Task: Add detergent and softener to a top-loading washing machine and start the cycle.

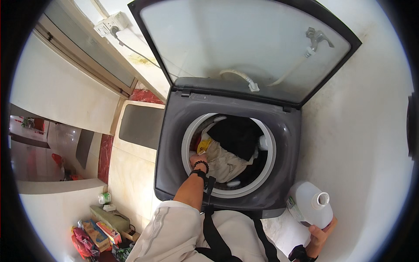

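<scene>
My left hand (198,159) reaches inside the drum of a top-loading washing machine (284,157), at the left of its round opening. Its fingers are curled against a beige garment (226,162) beside a yellow item (204,144); whether they grip the cloth is not clear. A black garment (239,134) lies on top of the beige one. My right hand (319,232), out to the right of the machine, holds a translucent white plastic jug (306,203) low on its body. The jug is tilted, its mouth (322,198) uncapped.
The glass lid (235,36) stands raised behind the drum. Behind it are a wall tap (316,37) and a hose. A plug sits in a wall socket (113,24) at upper left. Boxes (95,234) and bags (81,242) lie on the floor at lower left. A wall rises at right.
</scene>
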{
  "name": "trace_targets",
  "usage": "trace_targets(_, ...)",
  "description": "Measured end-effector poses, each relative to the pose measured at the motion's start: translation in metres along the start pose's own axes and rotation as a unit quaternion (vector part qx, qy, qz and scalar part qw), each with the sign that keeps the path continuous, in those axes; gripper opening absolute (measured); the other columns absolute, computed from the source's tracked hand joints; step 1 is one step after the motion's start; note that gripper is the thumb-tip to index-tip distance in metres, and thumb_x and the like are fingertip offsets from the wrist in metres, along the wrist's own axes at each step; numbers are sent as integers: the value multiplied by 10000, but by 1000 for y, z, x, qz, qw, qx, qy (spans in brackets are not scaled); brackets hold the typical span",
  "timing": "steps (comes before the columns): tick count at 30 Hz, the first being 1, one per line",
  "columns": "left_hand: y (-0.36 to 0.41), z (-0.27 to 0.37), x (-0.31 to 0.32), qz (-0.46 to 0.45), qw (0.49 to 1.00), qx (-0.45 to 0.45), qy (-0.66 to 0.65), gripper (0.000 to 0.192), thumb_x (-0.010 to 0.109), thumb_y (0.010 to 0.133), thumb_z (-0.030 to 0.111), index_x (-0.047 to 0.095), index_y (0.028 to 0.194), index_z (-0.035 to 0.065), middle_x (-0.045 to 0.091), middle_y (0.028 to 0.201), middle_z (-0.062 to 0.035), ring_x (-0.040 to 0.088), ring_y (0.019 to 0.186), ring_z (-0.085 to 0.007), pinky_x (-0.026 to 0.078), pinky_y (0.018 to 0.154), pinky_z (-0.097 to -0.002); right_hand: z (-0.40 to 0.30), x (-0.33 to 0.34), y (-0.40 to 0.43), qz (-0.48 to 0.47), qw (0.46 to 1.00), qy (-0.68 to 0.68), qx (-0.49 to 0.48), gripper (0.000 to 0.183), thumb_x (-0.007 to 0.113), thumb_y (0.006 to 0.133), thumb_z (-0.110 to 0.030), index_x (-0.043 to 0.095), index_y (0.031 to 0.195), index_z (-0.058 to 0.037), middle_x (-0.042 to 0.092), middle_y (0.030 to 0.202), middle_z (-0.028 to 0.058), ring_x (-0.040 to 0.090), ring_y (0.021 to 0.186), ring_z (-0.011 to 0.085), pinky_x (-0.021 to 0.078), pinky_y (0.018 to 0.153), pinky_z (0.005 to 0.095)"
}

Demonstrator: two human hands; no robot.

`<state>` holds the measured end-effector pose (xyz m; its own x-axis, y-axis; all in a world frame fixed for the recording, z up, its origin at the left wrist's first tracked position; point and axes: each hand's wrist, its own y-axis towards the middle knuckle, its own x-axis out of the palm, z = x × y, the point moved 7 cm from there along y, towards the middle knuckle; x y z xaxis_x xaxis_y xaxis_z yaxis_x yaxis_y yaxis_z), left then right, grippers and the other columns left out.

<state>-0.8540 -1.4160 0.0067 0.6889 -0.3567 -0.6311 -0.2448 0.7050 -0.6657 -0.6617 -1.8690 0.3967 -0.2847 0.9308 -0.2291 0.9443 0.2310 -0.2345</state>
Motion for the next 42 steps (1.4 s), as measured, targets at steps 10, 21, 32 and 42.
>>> trace_targets(10,21,-18,19,-27,997,-57,37,468,816,800,310,740,1109,-35,718,1151,-242,708,942,-353,558,888,-447,-3,10,5,0,1000,-9,2,751,858,574,-340,647,1128,121,699,988,135,660,886,217,511,827,325)
trace_targets(21,3,-22,30,-112,952,-165,-233,428,753,870,344,709,1094,-18,685,980,-208,690,880,-311,611,812,-479,-2,14,3,-1,1000,-5,13,738,903,562,-357,689,1094,108,720,952,118,680,852,205,527,799,331)
trace_targets(32,-26,26,25,-264,880,-106,-381,496,689,934,324,574,1235,-53,607,1050,-229,667,970,-407,621,829,-595,-11,25,-9,-33,999,-4,3,687,900,588,-334,702,1090,91,728,935,103,685,822,182,537,764,319)
trace_targets(42,-54,55,-33,-171,958,9,-229,447,733,872,249,638,1075,-138,687,910,-237,724,730,-346,661,615,-512,-2,23,-17,-74,997,2,-20,599,897,609,-250,707,1081,65,724,945,79,656,852,156,508,805,309)
